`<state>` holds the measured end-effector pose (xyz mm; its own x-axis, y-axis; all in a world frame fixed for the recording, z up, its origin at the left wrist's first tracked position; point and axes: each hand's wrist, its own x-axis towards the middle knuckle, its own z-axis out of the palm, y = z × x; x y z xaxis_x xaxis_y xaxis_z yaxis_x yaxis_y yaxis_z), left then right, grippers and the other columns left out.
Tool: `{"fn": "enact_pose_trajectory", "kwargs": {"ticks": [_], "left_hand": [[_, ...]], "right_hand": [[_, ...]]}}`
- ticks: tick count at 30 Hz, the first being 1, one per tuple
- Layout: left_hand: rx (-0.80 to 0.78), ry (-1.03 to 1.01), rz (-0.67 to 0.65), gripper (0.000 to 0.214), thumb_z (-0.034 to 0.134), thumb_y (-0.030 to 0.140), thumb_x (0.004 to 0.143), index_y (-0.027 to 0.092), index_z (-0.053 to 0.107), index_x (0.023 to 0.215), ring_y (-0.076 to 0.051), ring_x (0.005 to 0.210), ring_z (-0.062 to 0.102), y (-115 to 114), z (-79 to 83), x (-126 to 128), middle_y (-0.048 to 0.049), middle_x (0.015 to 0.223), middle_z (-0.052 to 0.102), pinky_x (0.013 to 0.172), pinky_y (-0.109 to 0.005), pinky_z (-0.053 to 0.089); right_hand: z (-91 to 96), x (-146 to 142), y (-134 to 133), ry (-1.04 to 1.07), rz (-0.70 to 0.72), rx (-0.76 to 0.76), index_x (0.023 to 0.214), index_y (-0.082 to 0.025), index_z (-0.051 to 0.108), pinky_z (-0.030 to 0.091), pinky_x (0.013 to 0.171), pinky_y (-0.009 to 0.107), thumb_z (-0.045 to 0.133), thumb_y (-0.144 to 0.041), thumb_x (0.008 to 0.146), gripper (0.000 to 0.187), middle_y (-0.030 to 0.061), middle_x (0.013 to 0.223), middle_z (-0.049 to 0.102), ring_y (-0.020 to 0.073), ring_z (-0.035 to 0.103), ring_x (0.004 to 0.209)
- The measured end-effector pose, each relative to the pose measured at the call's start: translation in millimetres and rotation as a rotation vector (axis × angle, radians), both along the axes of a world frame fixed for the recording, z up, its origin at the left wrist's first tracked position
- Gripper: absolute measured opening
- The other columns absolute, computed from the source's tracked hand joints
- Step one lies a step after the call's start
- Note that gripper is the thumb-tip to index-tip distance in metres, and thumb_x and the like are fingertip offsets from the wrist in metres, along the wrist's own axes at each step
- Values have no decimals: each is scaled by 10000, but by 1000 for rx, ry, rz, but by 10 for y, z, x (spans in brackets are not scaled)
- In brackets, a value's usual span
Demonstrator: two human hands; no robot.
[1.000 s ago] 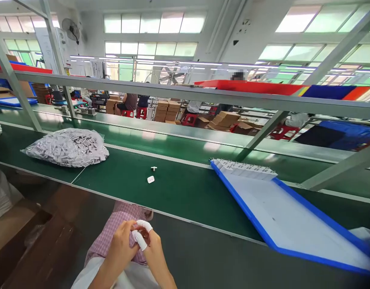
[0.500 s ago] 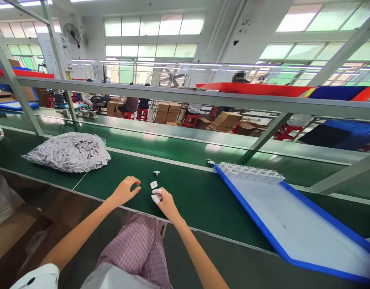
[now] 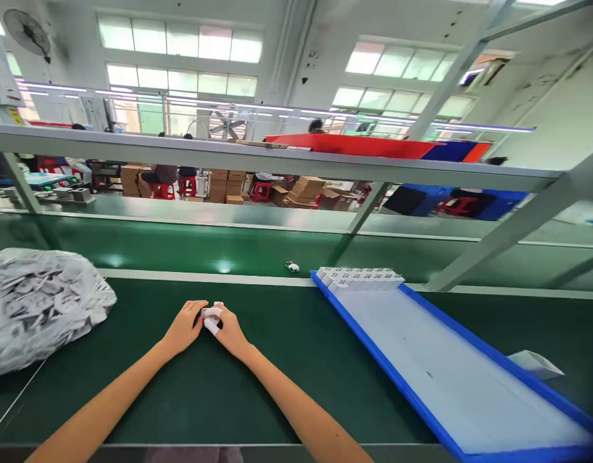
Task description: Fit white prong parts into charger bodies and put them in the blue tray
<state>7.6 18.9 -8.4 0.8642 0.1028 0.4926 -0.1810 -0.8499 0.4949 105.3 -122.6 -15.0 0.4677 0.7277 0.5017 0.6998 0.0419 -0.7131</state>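
Note:
My left hand [image 3: 183, 326] and my right hand [image 3: 233, 334] meet over the green belt, fingertips together. White covers sit on the thumb and forefinger of the right hand. Pinched between both hands is a small white plastic piece [image 3: 210, 314], mostly hidden by the fingers. Its details are too small to make out. To the left lies a clear plastic bag [image 3: 50, 302] full of small white and grey parts.
At the right lies a white tray with a blue rim [image 3: 374, 341]; rows of white boxes [image 3: 364, 278] stand at its far end. Beside it is an open white sleeve [image 3: 535, 364]. A small white object [image 3: 292, 266] lies beyond the belt's pale strip. A metal shelf beam [image 3: 277, 161] crosses ahead.
My hands have come together, and the white piece that lay on the belt is now between them. The view has turned right, so the bag appears further left.

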Motion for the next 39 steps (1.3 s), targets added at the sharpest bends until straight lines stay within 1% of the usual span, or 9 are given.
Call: {"fn": "enact_pose_trajectory", "kwargs": {"ticks": [3, 6, 10, 17, 24, 28, 31, 35, 39], "left_hand": [[-3, 17, -29, 381, 414, 116, 887, 227, 526, 1234, -231, 1174, 542, -28, -33, -13, -77, 1233, 601, 1008, -465, 492], [-1, 44, -68, 383, 436, 129, 890, 248, 519, 1245, -236, 1167, 544, -57, -19, -11, -67, 1215, 604, 989, -454, 506], [1, 56, -84, 350, 412, 151, 924, 256, 513, 1243, -237, 1171, 535, -57, -32, -1, -71, 1229, 587, 999, -469, 493], [-6, 44, -64, 306, 419, 153, 919, 250, 543, 1182, -230, 1178, 535, -37, -61, -24, -56, 1230, 587, 1007, -443, 492], [-24, 37, -11, 266, 410, 167, 932, 219, 545, 1154, -241, 1173, 524, 19, -85, -6, -81, 1226, 580, 1006, -475, 485], [-29, 32, 20, 242, 402, 182, 939, 210, 549, 1128, -235, 1167, 523, 57, -102, 8, -81, 1217, 582, 1004, -475, 487], [-33, 26, 36, 238, 398, 191, 942, 208, 551, 1124, -232, 1154, 533, 68, -104, 13, -80, 1210, 589, 991, -466, 496], [-36, 21, 34, 232, 408, 204, 937, 213, 562, 1110, -234, 1145, 548, 68, -101, 12, -77, 1202, 599, 984, -457, 501], [-38, 15, 35, 227, 412, 211, 933, 216, 572, 1093, -237, 1137, 557, 78, -109, 11, -74, 1198, 603, 976, -459, 505]], "right_hand": [[-12, 18, -48, 38, -4, 77, 978, -235, 650, 483, 897, 373, 485, -196, 880, 196, 35, 930, 666, 171, 619, 819], [-21, 26, -82, 58, 11, 124, 955, -228, 658, 509, 827, 347, 406, -170, 893, 265, 47, 921, 644, 176, 620, 833], [1, 83, -101, 105, -16, 97, 900, -227, 674, 514, 804, 337, 388, -147, 876, 298, 38, 876, 659, 180, 638, 834], [90, 251, -105, 379, -284, 96, 895, -181, 672, 516, 702, 318, 470, -315, 890, 242, 56, 854, 711, 195, 653, 748], [-50, 125, -31, 362, -267, 40, 991, -185, 688, 534, 773, 317, 467, -286, 864, 274, 65, 979, 727, 198, 680, 863], [-47, 171, -47, 307, -338, -34, 996, -203, 698, 528, 755, 301, 440, -277, 863, 301, 45, 949, 725, 184, 675, 820], [106, 573, -148, 265, -522, -112, 1043, -180, 678, 510, 757, 316, 431, -361, 892, 341, 60, 918, 712, 198, 660, 799], [364, 1463, -333, 236, -823, -300, 1239, -128, 561, 474, 832, 378, 511, -506, 877, 526, 134, 1022, 689, 275, 647, 951], [385, 2077, -337, 221, -943, -553, 1238, -93, 544, 443, 898, 398, 686, -458, 787, 598, 211, 1134, 652, 338, 603, 1102]]}}
